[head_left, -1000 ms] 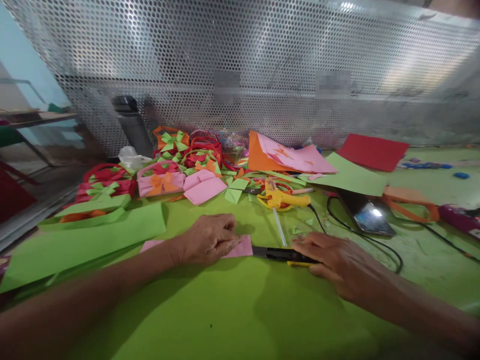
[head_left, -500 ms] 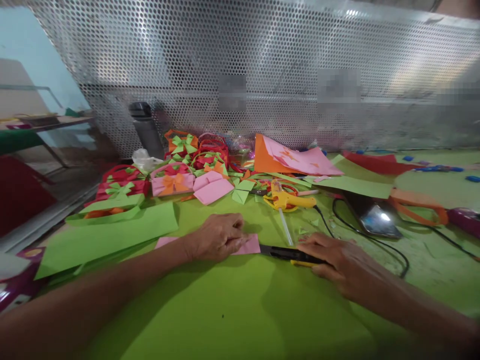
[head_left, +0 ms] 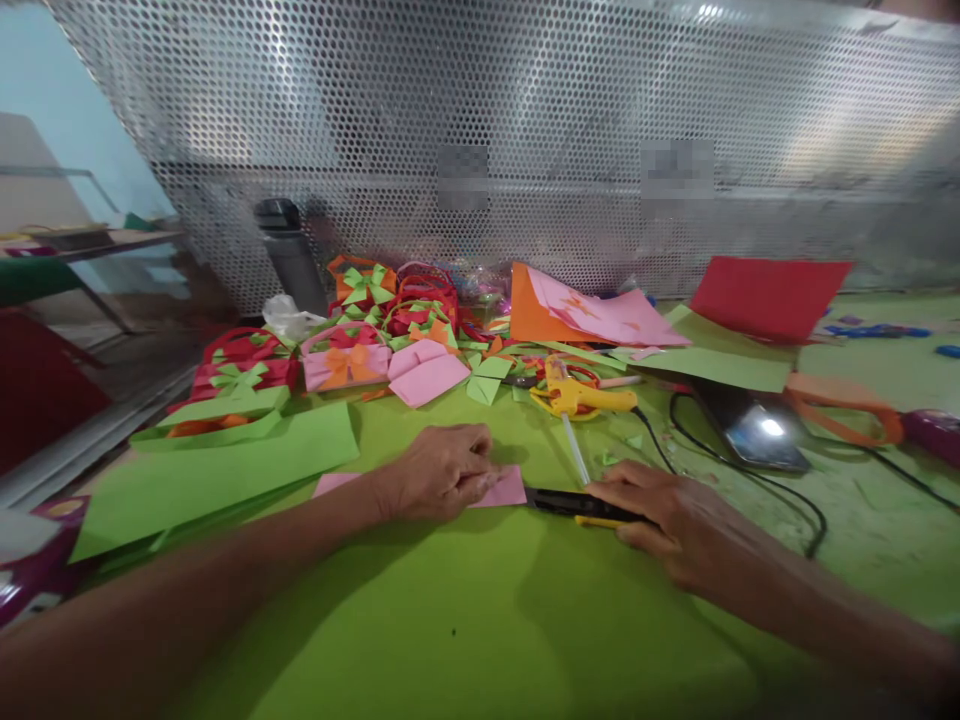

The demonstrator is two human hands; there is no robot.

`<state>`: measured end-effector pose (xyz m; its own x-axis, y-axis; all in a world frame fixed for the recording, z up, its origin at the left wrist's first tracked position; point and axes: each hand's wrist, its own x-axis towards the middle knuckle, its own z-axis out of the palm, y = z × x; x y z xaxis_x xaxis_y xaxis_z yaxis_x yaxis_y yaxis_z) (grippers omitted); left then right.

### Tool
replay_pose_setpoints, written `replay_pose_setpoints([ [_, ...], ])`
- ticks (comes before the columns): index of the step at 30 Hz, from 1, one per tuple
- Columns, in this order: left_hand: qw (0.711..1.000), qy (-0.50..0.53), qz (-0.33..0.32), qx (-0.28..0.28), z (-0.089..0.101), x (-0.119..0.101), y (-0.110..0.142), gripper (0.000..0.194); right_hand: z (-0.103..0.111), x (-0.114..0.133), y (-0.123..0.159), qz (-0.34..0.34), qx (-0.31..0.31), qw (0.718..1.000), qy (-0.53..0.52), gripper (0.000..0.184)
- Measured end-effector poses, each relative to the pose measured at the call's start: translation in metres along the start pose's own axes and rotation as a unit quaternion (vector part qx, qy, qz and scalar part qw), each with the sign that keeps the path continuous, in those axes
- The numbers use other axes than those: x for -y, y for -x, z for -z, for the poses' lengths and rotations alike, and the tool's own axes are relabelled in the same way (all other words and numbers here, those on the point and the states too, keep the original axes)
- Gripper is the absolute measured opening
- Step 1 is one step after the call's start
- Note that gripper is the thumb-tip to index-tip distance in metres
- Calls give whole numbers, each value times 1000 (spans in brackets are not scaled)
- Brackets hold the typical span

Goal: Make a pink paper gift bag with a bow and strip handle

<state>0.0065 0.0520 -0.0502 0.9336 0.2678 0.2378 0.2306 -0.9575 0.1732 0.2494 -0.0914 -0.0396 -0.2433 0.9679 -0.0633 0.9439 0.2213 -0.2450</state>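
Observation:
My left hand (head_left: 439, 470) lies with curled fingers pressed down on a narrow pink paper strip (head_left: 504, 490) that rests on a large green sheet (head_left: 480, 600). My right hand (head_left: 667, 515) grips a black and yellow utility knife (head_left: 566, 503). The knife's tip points left and meets the right end of the pink strip. Part of the strip is hidden under my left hand.
Behind my hands lie a yellow glue gun (head_left: 581, 398) with a black cord, a phone (head_left: 754, 435), loose green, pink, orange and red paper sheets, and several paper baskets with bows (head_left: 345, 362). A dark bottle (head_left: 289, 255) stands before the perforated metal screen.
Both hands stay on the strip and the knife. The view has shifted slightly, so things sit a little further right; the red sheet at the back right shows more fully.

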Motion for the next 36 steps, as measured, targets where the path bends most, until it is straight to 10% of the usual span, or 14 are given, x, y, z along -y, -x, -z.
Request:
replay_pose_setpoints([
  [16, 1000, 2, 22, 11, 4, -2, -1, 33, 0, 11, -5, 15, -16, 999, 27, 37],
  [28, 966, -103, 238, 16, -1, -13, -5, 44, 8, -4, -45, 39, -78, 995, 48, 31],
  [36, 995, -30, 92, -3, 11, 21, -1, 28, 9, -7, -50, 39, -82, 994, 56, 35],
])
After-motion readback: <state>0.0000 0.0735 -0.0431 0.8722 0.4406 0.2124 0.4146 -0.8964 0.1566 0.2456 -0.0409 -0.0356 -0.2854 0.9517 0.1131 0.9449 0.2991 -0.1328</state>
